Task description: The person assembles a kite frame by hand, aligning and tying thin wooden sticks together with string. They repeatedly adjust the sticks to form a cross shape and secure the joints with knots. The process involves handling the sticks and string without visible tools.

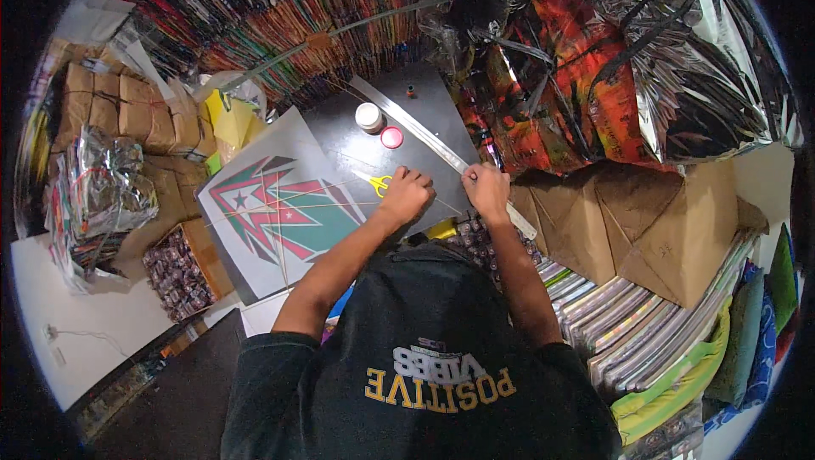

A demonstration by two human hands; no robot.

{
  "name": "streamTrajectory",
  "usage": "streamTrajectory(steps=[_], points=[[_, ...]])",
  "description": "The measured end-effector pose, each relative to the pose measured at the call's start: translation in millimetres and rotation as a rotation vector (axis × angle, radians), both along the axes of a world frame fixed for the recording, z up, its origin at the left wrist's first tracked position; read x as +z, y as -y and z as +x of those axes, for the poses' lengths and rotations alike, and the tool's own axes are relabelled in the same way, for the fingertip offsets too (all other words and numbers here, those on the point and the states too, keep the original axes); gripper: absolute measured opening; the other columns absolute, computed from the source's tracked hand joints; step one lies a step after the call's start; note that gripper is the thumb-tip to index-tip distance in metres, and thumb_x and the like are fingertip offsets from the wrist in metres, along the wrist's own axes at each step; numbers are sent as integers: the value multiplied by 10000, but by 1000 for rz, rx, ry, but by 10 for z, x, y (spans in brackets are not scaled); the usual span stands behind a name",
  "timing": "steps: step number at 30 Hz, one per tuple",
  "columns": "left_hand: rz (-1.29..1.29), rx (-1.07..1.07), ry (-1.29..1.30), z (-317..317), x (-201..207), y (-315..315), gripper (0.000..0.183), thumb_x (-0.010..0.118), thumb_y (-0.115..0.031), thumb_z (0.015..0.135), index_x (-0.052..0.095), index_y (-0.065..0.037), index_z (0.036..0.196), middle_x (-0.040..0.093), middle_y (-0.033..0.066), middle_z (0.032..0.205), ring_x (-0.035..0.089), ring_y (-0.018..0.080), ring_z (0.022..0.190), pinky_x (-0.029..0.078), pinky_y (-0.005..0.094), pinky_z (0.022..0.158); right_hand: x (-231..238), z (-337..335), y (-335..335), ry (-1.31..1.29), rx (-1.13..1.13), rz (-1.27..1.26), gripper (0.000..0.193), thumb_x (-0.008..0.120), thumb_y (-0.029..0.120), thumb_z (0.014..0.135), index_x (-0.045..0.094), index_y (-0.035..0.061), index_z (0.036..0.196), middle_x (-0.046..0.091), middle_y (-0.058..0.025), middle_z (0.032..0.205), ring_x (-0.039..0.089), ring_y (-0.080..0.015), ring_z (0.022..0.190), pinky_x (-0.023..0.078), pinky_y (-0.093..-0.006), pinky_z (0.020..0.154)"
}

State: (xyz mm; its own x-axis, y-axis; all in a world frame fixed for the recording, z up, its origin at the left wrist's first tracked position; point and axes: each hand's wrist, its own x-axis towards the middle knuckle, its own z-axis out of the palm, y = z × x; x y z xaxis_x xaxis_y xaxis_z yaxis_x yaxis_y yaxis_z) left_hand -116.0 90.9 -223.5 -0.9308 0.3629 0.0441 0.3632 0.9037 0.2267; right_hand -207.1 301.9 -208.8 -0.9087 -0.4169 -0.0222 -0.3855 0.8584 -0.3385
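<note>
My left hand (407, 196) is closed, its fingertips pressed together over the dark board (340, 133), just right of yellow-handled scissors (379, 182). What it pinches is too thin to make out; a fine line runs from it toward the right. My right hand (486, 192) is also closed, lying over a long metal ruler (416, 127) that slants across the board. Whether it grips the ruler or something thin is hidden. Left of my hands lies a white sheet with a red, green and black angular star design (280, 214). Thin sticks (284, 244) cross over it.
A white jar (368, 117), its red lid (391, 137) and a tiny dark bottle (411, 91) stand beyond my hands. Stacked packets (255, 10) line the back. Shiny plastic-wrapped bundles (586, 78) and brown paper parcels (671, 222) crowd the right; wrapped brown bundles (127, 103) sit left.
</note>
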Motion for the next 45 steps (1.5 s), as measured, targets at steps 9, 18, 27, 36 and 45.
streamTrajectory(steps=[9, 18, 27, 36, 45], points=[[-43, -39, -41, 13, 67, -70, 178, 594, -191, 844, 745, -165, 936, 657, 17, 977, 612, 201, 1008, 413, 419, 916, -27, -15, 118, -8, 41, 57, 141, 644, 220, 853, 697, 93, 884, 675, -112, 907, 656, -320, 888, 437, -476, 770], [-51, -104, -30, -27, 334, -90, 205, 585, -177, 843, 718, -162, 999, 678, 13, 941, 633, 189, 992, 411, 425, 1019, 98, -28, 64, -57, 99, -109, 122, 663, 208, 838, 663, 92, 874, 638, -110, 909, 621, -329, 903, 433, -479, 744], [99, -173, -114, -85, 652, -81, 229, 581, -166, 834, 704, -170, 1027, 677, 9, 924, 655, 195, 959, 435, 424, 1004, 521, 32, -39, 81, 20, -577, 81, 608, 49, 910, 566, 39, 978, 571, -116, 838, 598, -294, 714, 493, -395, 694], [413, -89, -99, -6, 1140, 1, 145, 662, -142, 863, 680, -101, 1001, 666, 55, 945, 657, 273, 902, 520, 394, 811, 958, 219, -70, 493, -73, -963, 201, 570, 48, 968, 622, 7, 1157, 611, 17, 819, 527, -37, 726, 436, -229, 616], [769, 293, 36, 230, 1671, 311, 142, 708, -92, 882, 710, -42, 1015, 710, 102, 959, 677, 213, 747, 539, 324, 682, 1699, 375, 126, 422, -117, -868, 174, 639, 93, 960, 716, 4, 1088, 581, 64, 777, 476, -3, 688, 407, -192, 602]])
